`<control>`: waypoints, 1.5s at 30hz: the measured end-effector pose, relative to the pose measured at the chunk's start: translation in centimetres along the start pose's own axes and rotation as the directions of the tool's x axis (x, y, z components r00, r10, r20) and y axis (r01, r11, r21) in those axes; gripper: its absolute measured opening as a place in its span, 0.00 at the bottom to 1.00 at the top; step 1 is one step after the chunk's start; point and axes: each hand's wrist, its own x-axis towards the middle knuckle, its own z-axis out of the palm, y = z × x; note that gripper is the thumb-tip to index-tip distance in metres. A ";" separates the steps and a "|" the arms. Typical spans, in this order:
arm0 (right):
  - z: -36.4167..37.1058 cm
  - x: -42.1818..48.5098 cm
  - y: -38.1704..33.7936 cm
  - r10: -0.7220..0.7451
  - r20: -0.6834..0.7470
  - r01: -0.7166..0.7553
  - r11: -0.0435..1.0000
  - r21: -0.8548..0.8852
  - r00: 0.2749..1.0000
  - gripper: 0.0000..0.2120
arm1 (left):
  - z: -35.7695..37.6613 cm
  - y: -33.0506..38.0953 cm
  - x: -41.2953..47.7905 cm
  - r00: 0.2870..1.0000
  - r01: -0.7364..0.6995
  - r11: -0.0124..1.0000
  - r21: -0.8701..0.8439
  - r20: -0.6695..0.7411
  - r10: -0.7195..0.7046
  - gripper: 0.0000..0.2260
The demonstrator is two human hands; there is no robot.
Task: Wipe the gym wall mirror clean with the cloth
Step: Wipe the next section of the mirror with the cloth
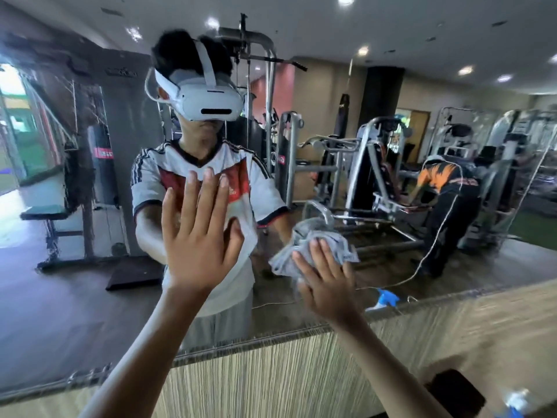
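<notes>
My left hand (199, 233) lies flat and open on the gym wall mirror (75, 297), fingers straight. That bare palm is my first worry, because it can leave prints on the glass I mean to clean.

At 4 o'clock from it, my right hand (327, 286) presses the bunched grey cloth (313, 251) against the glass with straight, spread fingers. Nothing is curled round the cloth, so a fast stroke could let it slide out and drop.

The mirror's lower edge (271, 334) runs close by at 6 o'clock, above the striped wall panel (271, 381), and a downward sweep would catch on it. The blue spray bottle (518, 402) sits at 5 o'clock, where I judge a dropped elbow could knock it.

The glass reaches far toward 12, 9 and 3 o'clock.
</notes>
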 end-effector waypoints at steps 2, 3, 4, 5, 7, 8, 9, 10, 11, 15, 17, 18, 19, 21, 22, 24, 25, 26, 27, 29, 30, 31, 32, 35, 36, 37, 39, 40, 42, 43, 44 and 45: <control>-0.2 -1.1 2.3 0.130 -0.020 -0.130 0.991 -0.017 0.991 0.23 | 0.0 0.3 -1.5 1.000 -0.001 1.000 0.014 0.021 0.001 0.31; -0.2 -0.6 2.7 0.261 -0.052 -0.262 0.965 -0.003 0.964 0.24 | 0.1 0.5 -1.8 1.000 -0.002 1.000 0.025 0.027 0.001 0.31; -0.1 0.4 2.2 0.402 -0.087 -0.400 0.916 0.041 0.911 0.24 | 0.1 0.8 -2.2 0.999 0.004 0.999 0.034 0.033 -0.005 0.32; -0.1 1.9 1.3 0.522 -0.120 -0.513 0.853 0.100 0.845 0.25 | 0.2 0.9 -2.4 0.999 0.012 0.999 0.036 0.033 -0.013 0.32; 0.0 4.3 -1.6 0.610 -0.163 -0.582 0.791 0.187 0.776 0.25 | 0.2 1.0 -2.6 0.999 0.019 0.999 0.033 0.028 -0.020 0.32; 0.1 4.7 -2.9 0.579 -0.162 -0.549 0.813 0.195 0.799 0.25 | 0.2 0.9 -2.8 1.000 0.017 0.999 0.033 0.025 -0.018 0.31; 0.3 4.5 -3.9 0.509 -0.141 -0.481 0.855 0.192 0.849 0.25 | 0.2 0.7 -3.1 1.000 0.016 0.999 0.035 0.020 -0.017 0.30; 0.6 3.7 -4.5 0.415 -0.117 -0.392 0.903 0.177 0.902 0.25 | 0.2 0.6 -3.4 1.000 0.016 0.999 0.037 0.012 -0.016 0.30; 0.9 2.6 -4.8 0.309 -0.097 -0.292 0.944 0.154 0.946 0.25 | 0.2 0.4 -3.6 1.000 0.016 0.999 0.040 0.002 -0.016 0.30; 1.4 -3.7 -2.0 -0.059 0.012 0.058 0.995 0.080 0.998 0.24 | 0.5 0.2 -3.7 0.999 0.024 0.997 0.078 -0.033 -0.021 0.29; 1.4 -6.0 0.7 -0.092 0.017 0.092 0.995 0.031 0.996 0.25 | 0.6 0.3 -3.8 0.999 0.027 0.996 0.084 -0.034 -0.024 0.28; 1.3 -6.1 1.9 -0.037 -0.011 0.038 0.999 0.028 0.999 0.24 | 0.6 0.4 -3.8 0.999 0.026 0.996 0.088 -0.032 -0.024 0.28; 1.2 -5.5 2.6 0.057 -0.045 -0.055 0.997 0.048 0.997 0.25 | 0.7 0.4 -3.8 0.999 0.027 0.995 0.092 -0.029 -0.025 0.28; 1.0 -2.4 2.3 0.305 -0.100 -0.294 0.949 0.113 0.947 0.25 | 0.6 0.5 -3.8 0.999 0.035 0.995 0.094 -0.026 -0.033 0.27; 0.8 -0.3 1.5 0.425 -0.133 -0.406 0.902 0.148 0.896 0.24 | 0.6 0.6 -3.8 0.999 0.040 0.995 0.095 -0.024 -0.038 0.27; 0.6 3.1 -0.8 0.563 -0.172 -0.527 0.822 0.215 0.808 0.23 | 0.7 0.6 -4.0 0.999 0.044 0.994 0.098 -0.018 -0.042 0.27; 0.7 3.9 -1.9 0.558 -0.171 -0.518 0.824 0.227 0.812 0.23 | 0.7 0.6 -4.0 0.999 0.041 0.994 0.100 -0.019 -0.039 0.27; 0.9 4.2 -2.9 0.507 -0.159 -0.471 0.854 0.220 0.847 0.24 | 0.8 0.5 -4.1 0.999 0.035 0.994 0.103 -0.023 -0.033 0.27; 1.2 3.8 -3.9 0.431 -0.142 -0.401 0.895 0.198 0.891 0.24 | 0.8 0.5 -4.1 0.999 0.032 0.994 0.107 -0.028 -0.029 0.27; 1.8 1.5 -5.3 0.243 -0.112 -0.225 0.963 0.150 0.964 0.23 | 0.8 0.5 -4.2 0.999 0.037 0.993 0.111 -0.036 -0.033 0.26; 2.0 0.0 -5.5 0.137 -0.088 -0.124 0.983 0.133 0.987 0.23 | 0.8 0.4 -4.2 0.999 0.039 0.993 0.113 -0.039 -0.034 0.26; 2.1 -1.7 -5.0 0.030 -0.057 -0.023 0.992 0.122 0.998 0.23 | 0.8 0.4 -4.2 0.999 0.038 0.992 0.120 -0.043 -0.033 0.26; 2.3 -3.3 -4.1 -0.062 -0.028 0.064 0.993 0.104 0.998 0.23 | 0.8 0.4 -4.2 0.998 0.036 0.991 0.127 -0.050 -0.030 0.26; 2.5 -6.6 0.2 -0.111 -0.013 0.111 0.993 0.031 0.994 0.25 | 1.0 0.6 -4.3 0.997 0.042 0.990 0.134 -0.063 -0.034 0.26; 2.3 -6.4 1.2 -0.016 -0.043 0.018 0.999 0.040 0.999 0.25 | 1.1 0.7 -4.3 0.997 0.048 0.989 0.143 -0.067 -0.039 0.26; 2.2 -5.4 1.6 0.121 -0.082 -0.116 0.991 0.063 0.989 0.25 | 1.2 1.0 -4.3 0.997 0.054 0.987 0.154 -0.067 -0.044 0.26; 1.7 -2.1 0.3 0.418 -0.146 -0.399 0.906 0.141 0.897 0.24 | 1.3 1.3 -4.2 0.997 0.067 0.987 0.149 -0.054 -0.059 0.26; 1.5 -0.2 -1.0 0.509 -0.162 -0.478 0.856 0.196 0.845 0.24 | 1.2 1.3 -4.3 0.997 0.068 0.988 0.139 -0.048 -0.062 0.26; 1.3 2.3 -4.1 0.536 -0.173 -0.490 0.835 0.250 0.826 0.24 | 1.1 1.1 -4.3 0.998 0.058 0.990 0.126 -0.039 -0.053 0.27; 1.5 2.6 -5.4 0.493 -0.163 -0.448 0.859 0.250 0.855 0.24 | 1.0 1.0 -4.3 0.998 0.053 0.991 0.126 -0.035 -0.049 0.27; 1.8 2.3 -6.4 0.432 -0.148 -0.391 0.888 0.241 0.890 0.25 | 0.9 0.9 -4.3 0.999 0.050 0.991 0.126 -0.029 -0.046 0.27; 2.0 1.5 -7.0 0.359 -0.131 -0.325 0.919 0.223 0.924 0.25 | 0.8 0.8 -4.3 0.999 0.046 0.991 0.123 -0.023 -0.043 0.27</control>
